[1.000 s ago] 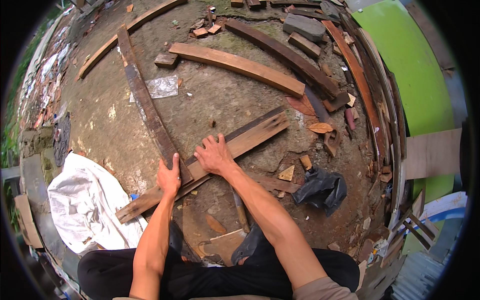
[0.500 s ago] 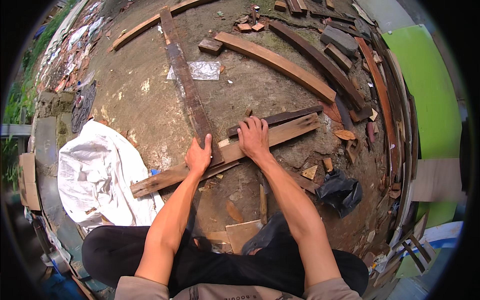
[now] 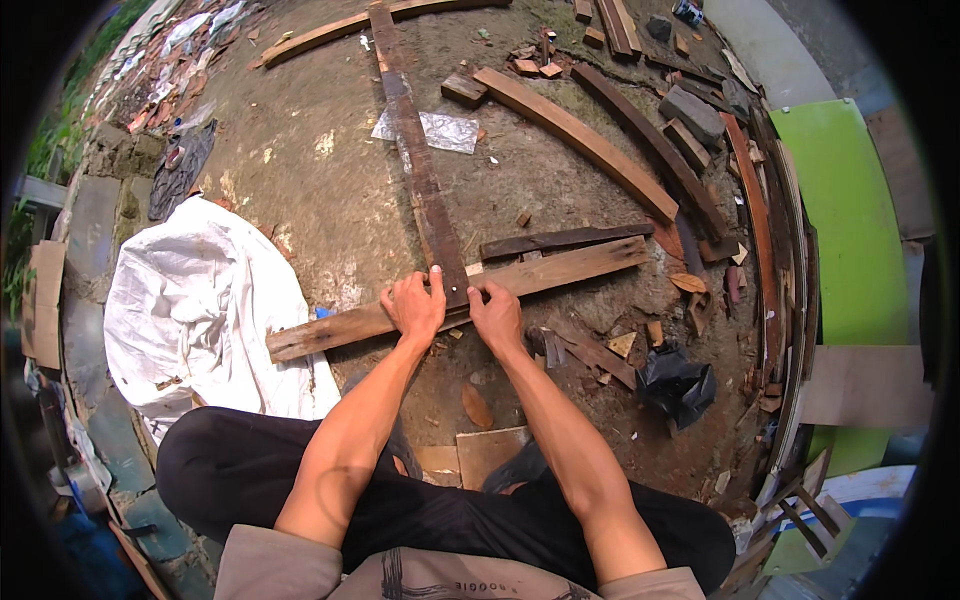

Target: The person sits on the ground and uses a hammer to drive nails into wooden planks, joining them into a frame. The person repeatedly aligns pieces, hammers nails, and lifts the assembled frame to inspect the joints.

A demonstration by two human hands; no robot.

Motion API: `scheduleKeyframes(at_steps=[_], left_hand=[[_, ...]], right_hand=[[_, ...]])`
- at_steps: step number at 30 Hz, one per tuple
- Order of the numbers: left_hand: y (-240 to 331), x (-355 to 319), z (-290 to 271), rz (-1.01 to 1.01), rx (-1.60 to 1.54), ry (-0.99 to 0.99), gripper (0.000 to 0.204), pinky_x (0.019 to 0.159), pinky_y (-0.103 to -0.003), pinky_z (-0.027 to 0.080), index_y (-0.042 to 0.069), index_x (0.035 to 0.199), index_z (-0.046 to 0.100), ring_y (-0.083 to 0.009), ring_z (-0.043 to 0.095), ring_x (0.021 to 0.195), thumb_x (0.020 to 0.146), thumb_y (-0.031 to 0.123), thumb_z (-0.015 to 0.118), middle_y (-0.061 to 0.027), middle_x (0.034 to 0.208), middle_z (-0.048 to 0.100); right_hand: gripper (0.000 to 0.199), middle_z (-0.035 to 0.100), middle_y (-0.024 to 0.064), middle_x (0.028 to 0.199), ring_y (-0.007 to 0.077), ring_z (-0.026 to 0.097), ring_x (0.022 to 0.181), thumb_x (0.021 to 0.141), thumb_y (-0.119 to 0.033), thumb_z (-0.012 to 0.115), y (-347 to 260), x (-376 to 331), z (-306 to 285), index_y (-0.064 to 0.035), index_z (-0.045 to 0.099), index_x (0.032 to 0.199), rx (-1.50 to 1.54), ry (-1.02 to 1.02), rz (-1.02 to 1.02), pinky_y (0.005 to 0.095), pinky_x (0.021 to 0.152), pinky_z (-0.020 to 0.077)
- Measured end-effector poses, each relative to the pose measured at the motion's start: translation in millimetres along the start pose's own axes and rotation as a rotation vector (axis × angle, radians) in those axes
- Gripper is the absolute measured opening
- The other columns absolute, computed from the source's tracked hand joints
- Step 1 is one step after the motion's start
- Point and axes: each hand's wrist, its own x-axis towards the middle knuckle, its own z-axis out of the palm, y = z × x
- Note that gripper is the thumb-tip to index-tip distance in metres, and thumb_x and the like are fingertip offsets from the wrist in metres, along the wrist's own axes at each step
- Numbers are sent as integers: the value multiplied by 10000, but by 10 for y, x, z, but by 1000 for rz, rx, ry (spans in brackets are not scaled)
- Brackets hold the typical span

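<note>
A long dark wooden plank (image 3: 412,150) runs away from me, its near end lying over a lighter weathered plank (image 3: 580,266) that slants crosswise. On the left of this crossing, my left hand (image 3: 415,308) grips the lighter plank, its thumb against the dark plank's edge. My right hand (image 3: 497,318) closes over the lighter plank just to the right, fingertips beside the dark plank's end. A small pale spot shows on the dark wood between the hands. Behind the lighter plank lies a thin dark wood strip (image 3: 560,240), touched by neither hand.
A white cloth sack (image 3: 200,300) lies left, by the lighter plank's end. Curved-looking beams (image 3: 590,145) and a grey block (image 3: 692,115) lie at far right. A black plastic bag (image 3: 676,385) sits near right. Another beam (image 3: 330,38) lies under the dark plank's far end.
My right hand has moved left and nearer along the lighter plank to the crossing. My left hand has shifted its fingers onto the lighter plank. The whole view has shifted slightly.
</note>
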Motion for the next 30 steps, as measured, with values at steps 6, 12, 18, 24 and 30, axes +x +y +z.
scheduleKeyframes(at_steps=[6,12,18,24,30], left_hand=[[120,-40,-81,15,-8,-129,538,1113,-511,213,3,992,687,-276,585,1053,1040,476,434,-129,984,705],[60,-34,-66,2,-4,-97,543,1127,-514,198,16,999,684,-271,585,1057,1038,496,434,-124,944,692],[60,-33,-35,-27,-28,-115,550,1136,-499,190,36,1056,695,-253,583,1078,1030,523,442,-117,973,690],[68,-40,-49,-26,-40,-76,547,1140,-485,196,51,1039,696,-263,586,1091,1021,542,455,-137,966,689],[124,-49,-98,-34,-23,-92,545,1139,-483,205,49,1032,701,-268,596,1070,1014,544,473,-139,965,689]], right_hand=[[322,733,174,877,311,706,846,888,-312,697,32,55,-12,-9,747,984,116,-40,219,403,773,519],[325,747,149,1001,346,684,1026,886,-355,682,-68,133,7,-70,757,1020,89,-127,358,468,957,451],[316,746,149,1010,354,680,1036,903,-348,673,44,160,47,-71,748,1036,117,-128,341,481,970,441],[317,740,170,1009,362,683,1027,908,-331,669,35,152,37,-53,740,1044,129,-120,312,472,951,464],[316,736,195,997,378,690,996,901,-307,675,47,142,32,-25,735,1032,130,-93,280,449,903,502]])
